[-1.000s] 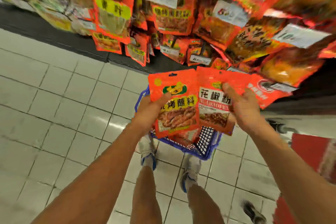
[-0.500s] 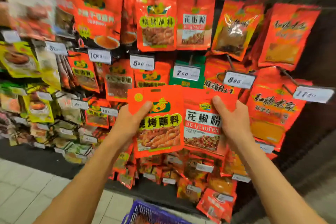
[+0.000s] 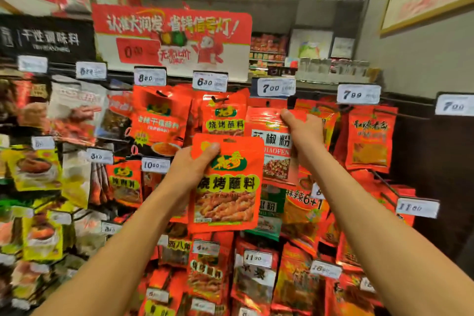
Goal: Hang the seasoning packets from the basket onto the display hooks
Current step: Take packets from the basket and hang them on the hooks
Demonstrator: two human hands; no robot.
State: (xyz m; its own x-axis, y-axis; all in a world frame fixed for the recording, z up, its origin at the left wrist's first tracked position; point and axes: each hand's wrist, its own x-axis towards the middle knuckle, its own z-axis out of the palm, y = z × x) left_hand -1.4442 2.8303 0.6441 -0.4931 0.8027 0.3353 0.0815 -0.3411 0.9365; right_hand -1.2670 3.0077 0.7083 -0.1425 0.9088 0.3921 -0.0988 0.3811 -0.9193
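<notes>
My left hand [image 3: 191,165] grips an orange barbecue seasoning packet [image 3: 227,187] by its upper left corner, held upright in front of the rack. My right hand [image 3: 302,131] pinches the top of a red pepper powder packet [image 3: 273,146], raised against the top row just under the 7.00 price tag [image 3: 275,87]. The hook there is hidden behind the tag and packet. An identical barbecue packet [image 3: 224,115] hangs under the 6.30 tag [image 3: 209,81]. The basket is out of view.
The rack is packed with hanging red and yellow packets and white price tags. A red promotional sign [image 3: 171,38] stands above the top row. A grey wall [image 3: 423,59] closes the right side, with a shelf of goods [image 3: 320,64] behind the rack.
My view has tilted up from the floor and basket to the top row. Both hands rose with their packets; the right one lifted the pepper powder packet higher, to the 7.00 tag.
</notes>
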